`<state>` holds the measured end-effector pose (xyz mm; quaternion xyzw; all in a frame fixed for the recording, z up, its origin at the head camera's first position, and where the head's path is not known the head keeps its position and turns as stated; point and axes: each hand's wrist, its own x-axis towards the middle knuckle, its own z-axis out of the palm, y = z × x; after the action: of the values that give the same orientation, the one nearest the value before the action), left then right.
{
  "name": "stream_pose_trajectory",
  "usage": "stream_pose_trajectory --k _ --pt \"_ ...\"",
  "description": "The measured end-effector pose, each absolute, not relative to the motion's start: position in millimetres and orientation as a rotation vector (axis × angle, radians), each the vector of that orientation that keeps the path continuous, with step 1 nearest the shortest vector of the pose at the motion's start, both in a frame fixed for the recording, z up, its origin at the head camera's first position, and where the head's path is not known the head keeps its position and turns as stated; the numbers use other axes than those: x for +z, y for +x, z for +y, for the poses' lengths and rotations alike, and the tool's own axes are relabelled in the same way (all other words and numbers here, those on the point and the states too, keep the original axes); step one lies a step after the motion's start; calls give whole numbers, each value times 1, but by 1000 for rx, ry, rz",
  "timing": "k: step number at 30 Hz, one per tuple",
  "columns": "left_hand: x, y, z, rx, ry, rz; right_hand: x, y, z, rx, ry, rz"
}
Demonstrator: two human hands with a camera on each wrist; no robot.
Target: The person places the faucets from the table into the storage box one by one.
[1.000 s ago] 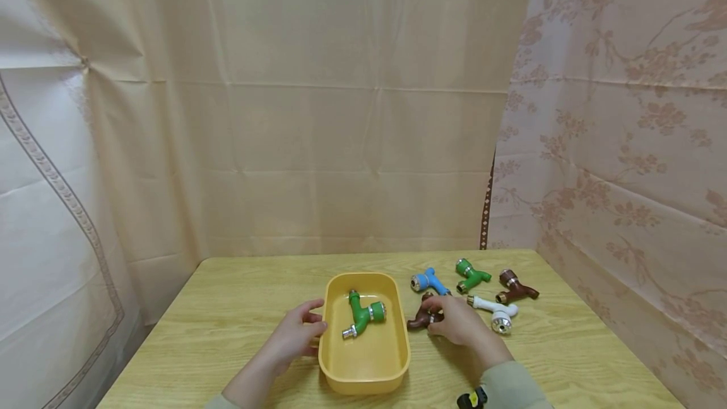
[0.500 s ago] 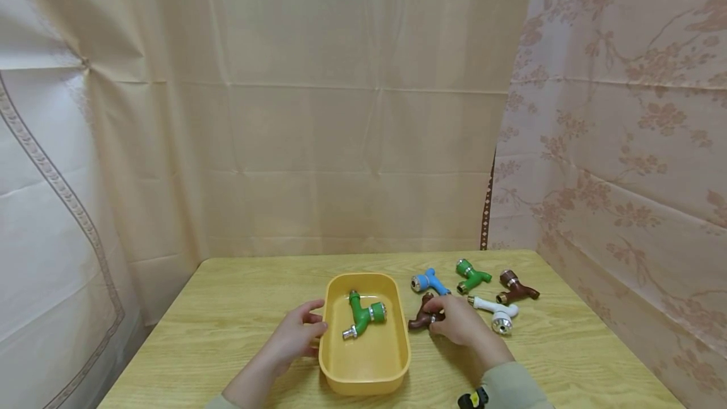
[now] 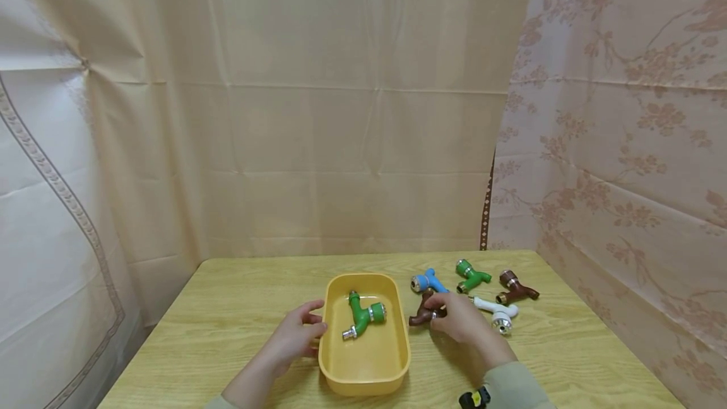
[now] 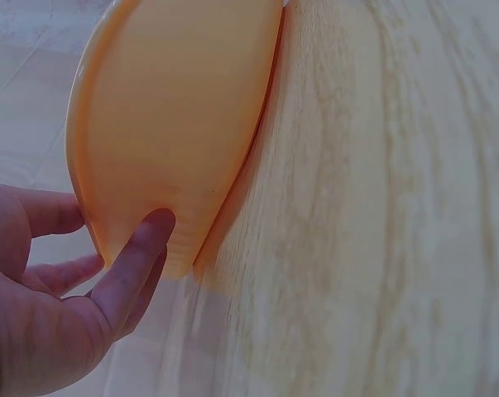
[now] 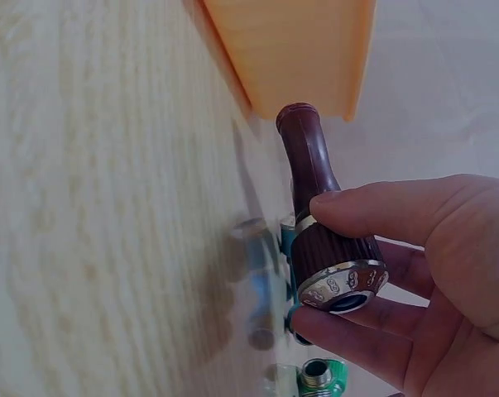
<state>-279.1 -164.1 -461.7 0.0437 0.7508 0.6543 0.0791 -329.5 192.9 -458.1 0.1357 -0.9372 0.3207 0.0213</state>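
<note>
My right hand [image 3: 461,320] pinches a dark brown tap [image 5: 305,157] by its ribbed, metal-capped handle, thumb on one side and fingers on the other. In the right wrist view the tap seems to be off the table, its spout toward the yellow tub [image 5: 295,50]. My left hand [image 3: 292,338] rests its fairly straight fingertips against the tub's left side; the left wrist view shows these fingers [image 4: 133,269] on the outer wall. Inside the tub lies a green tap [image 3: 361,315] with a silver spout end.
Right of the tub, on the wooden table [image 3: 250,289], lie a blue tap [image 3: 433,281], another green tap [image 3: 472,276], a second brown tap [image 3: 515,288] and a white tap [image 3: 495,312]. A beige curtain [image 3: 352,144] hangs behind the table.
The brown tap in my right hand has risen slightly and shifted a little away from me. My left hand and the tub have stayed put.
</note>
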Motion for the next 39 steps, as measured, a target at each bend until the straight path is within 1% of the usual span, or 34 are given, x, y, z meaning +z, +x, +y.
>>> stream_pose_trajectory --k 9,22,39 --pt "-463 -280 -165 1963 139 2238 -451 -331 197 945 429 -2850" --pt "-463 -279 -164 1972 133 2237 -434 -323 201 945 378 -2846" --pt "-460 -277 -164 1977 133 2228 -422 -318 204 917 444 -2759"
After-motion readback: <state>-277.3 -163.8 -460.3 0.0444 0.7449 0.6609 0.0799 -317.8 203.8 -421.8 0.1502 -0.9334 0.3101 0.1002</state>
